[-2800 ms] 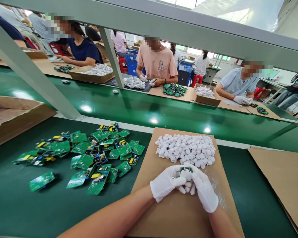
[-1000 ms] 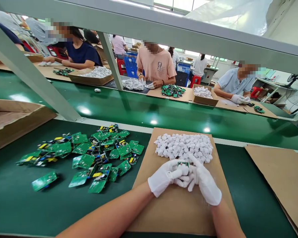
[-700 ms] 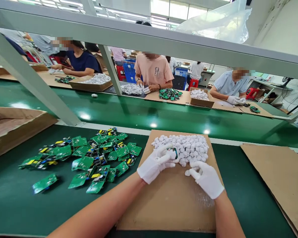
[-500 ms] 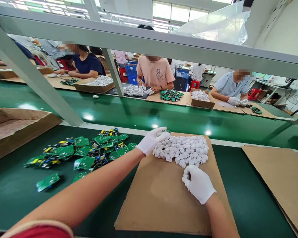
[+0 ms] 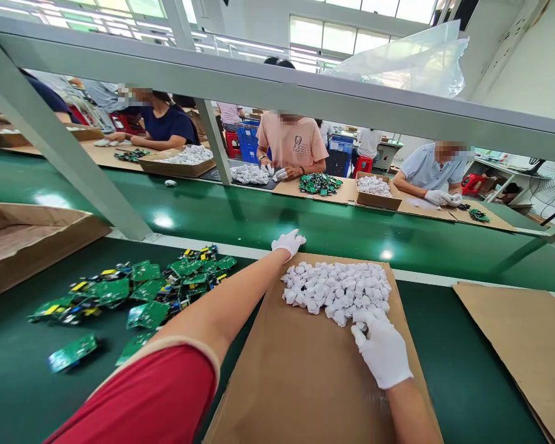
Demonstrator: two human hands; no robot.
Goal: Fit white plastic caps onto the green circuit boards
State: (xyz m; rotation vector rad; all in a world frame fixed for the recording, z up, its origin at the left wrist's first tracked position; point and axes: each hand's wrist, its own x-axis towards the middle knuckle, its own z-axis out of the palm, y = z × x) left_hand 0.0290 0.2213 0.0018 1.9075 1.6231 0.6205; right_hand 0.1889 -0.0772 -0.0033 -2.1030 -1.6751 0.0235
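White pieces [image 5: 335,287] lie beyond the curled right hand [image 5: 383,348], nearer than the left hand [image 5: 288,243]. I cannot tell if either pinches anything

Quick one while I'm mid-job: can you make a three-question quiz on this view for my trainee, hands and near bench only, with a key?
1. True or false: on the near bench, the green circuit boards lie to the left of the cardboard sheet that bears the white pieces.

2. Which of these is nearest to the right hand?
A) the open cardboard box
B) the white pieces
C) the green circuit boards

3. Which hand is out past the far edge of the cardboard sheet, and what colour is the sleeve on that arm?

Key
1. True.
2. B.
3. The left hand; red.
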